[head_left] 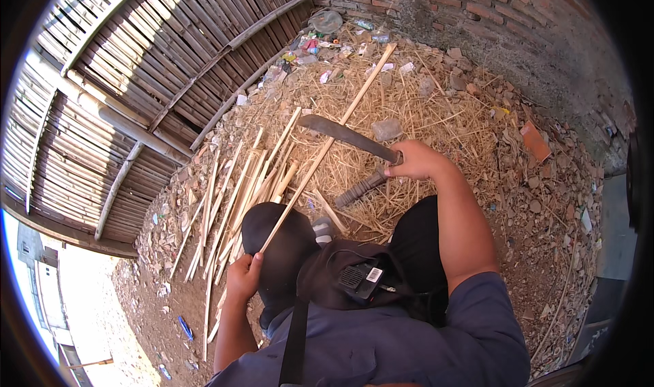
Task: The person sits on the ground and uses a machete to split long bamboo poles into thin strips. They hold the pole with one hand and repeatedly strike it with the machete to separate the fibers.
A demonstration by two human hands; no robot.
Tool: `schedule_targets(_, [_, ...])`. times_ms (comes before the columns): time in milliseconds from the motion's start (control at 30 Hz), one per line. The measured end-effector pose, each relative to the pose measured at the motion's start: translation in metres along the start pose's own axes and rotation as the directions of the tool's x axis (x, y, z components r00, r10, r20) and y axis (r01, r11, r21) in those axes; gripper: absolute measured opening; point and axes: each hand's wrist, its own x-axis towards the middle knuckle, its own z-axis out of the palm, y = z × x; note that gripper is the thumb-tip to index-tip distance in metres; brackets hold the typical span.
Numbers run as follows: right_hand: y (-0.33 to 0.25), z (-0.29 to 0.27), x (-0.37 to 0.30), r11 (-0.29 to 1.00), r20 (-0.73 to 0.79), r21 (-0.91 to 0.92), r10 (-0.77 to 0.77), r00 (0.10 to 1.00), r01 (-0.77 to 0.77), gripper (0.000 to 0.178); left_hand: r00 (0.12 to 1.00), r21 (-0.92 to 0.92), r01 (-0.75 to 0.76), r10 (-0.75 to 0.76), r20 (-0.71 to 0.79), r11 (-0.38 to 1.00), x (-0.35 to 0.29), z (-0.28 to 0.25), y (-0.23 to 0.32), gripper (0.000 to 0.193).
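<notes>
My left hand [244, 276] is closed round the near end of a long, pale bamboo strip [366, 87], close to my left knee. The strip slants away from me to the far right over the shavings. In my right hand [419, 161] is a machete [354, 138], gripped by its handle, which the fingers mostly cover. Its dark blade points left and crosses the strip around mid-length; whether they touch I cannot tell. Just below that hand lies a dark, ribbed, stick-like piece [361, 188]. Several split bamboo strips [235, 203] lie in a loose pile left of my knee.
Straw-like shavings [436, 128] cover the rubble-strewn ground. A bamboo-slat wall [177, 53] rises at left, a brick wall [504, 12] behind. Litter [313, 46] gathers in the far corner. An orange brick piece [535, 142] lies right, a blue pen-like item [185, 328] lower left.
</notes>
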Motion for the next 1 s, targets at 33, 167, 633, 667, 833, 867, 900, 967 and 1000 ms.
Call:
schedule_targets(33, [-0.001, -0.001, -0.001, 1.0, 0.008, 0.003, 0.011, 1.0, -0.011, 0.038, 1.0, 0.0, -0.001, 0.001, 0.001, 1.0, 0.0, 0.0, 0.0, 0.059])
schedule_targets(167, [-0.009, -0.004, -0.004, 0.999, 0.027, 0.006, 0.033, 0.999, -0.033, 0.038, 1.0, -0.007, -0.01, 0.01, 0.0, 1.0, -0.001, -0.001, 0.002, 0.059])
schedule_targets(633, [0.003, 0.001, 0.002, 1.0, 0.017, 0.003, 0.004, 1.0, -0.004, 0.042, 1.0, 0.009, -0.024, 0.024, -0.001, 1.0, 0.0, 0.0, -0.004, 0.058])
schedule_targets(667, [0.002, 0.001, 0.002, 1.0, 0.015, -0.001, 0.004, 1.0, -0.004, 0.043, 1.0, 0.006, -0.02, 0.02, 0.0, 1.0, 0.0, 0.0, -0.003, 0.058])
schedule_targets(833, [0.001, 0.0, 0.001, 1.0, 0.005, -0.014, -0.01, 1.0, 0.011, 0.045, 1.0, -0.054, 0.011, -0.01, 0.022, 0.998, 0.001, 0.001, -0.01, 0.058])
schedule_targets(867, [0.001, 0.001, 0.001, 1.0, 0.001, -0.017, -0.004, 1.0, 0.004, 0.045, 1.0, -0.051, 0.011, -0.01, 0.02, 0.999, 0.001, 0.002, -0.013, 0.058])
schedule_targets(900, [0.0, 0.0, 0.001, 1.0, -0.003, -0.019, 0.004, 1.0, -0.004, 0.046, 1.0, -0.049, 0.008, -0.008, 0.019, 0.999, 0.002, 0.002, -0.012, 0.058])
schedule_targets(967, [0.0, 0.0, 0.0, 1.0, 0.004, -0.02, 0.008, 1.0, -0.008, 0.047, 1.0, -0.046, 0.001, -0.001, 0.013, 0.999, 0.002, 0.003, -0.012, 0.058])
schedule_targets(1000, [0.0, 0.0, 0.001, 1.0, 0.008, -0.019, 0.009, 1.0, -0.009, 0.047, 1.0, -0.045, -0.004, 0.004, 0.008, 0.999, 0.002, 0.003, -0.012, 0.058])
